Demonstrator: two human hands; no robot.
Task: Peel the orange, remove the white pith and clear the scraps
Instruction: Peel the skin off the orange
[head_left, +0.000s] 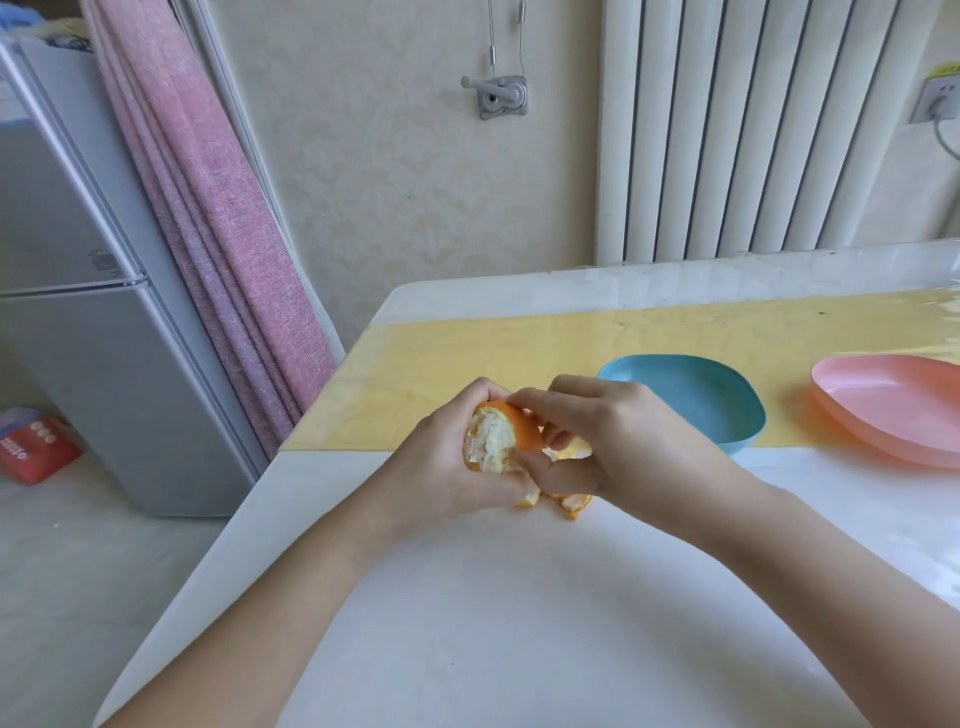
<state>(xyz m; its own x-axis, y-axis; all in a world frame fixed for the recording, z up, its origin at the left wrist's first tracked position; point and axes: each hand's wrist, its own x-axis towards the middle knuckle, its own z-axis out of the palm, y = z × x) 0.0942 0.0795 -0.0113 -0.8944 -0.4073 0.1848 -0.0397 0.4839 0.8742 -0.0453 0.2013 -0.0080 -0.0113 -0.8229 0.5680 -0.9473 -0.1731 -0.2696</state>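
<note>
Orange (498, 439), partly peeled with white pith showing, is held just left of the blue dish (691, 400). The left hand (452, 462) wraps around it, and the right hand (618, 441) pinches its remaining skin between thumb and fingers. Peel scraps (574, 503) lie beneath the hands, left of the blue dish. A pink dish (893, 410) sits to its right.

A single view is given: the table (519, 623) is looked down on from head height, close, facing forward toward the wall (389, 208).

A pale patterned wall (395, 197) backs a white radiator (727, 130), pink curtain (208, 208) and grey fridge (78, 312).
</note>
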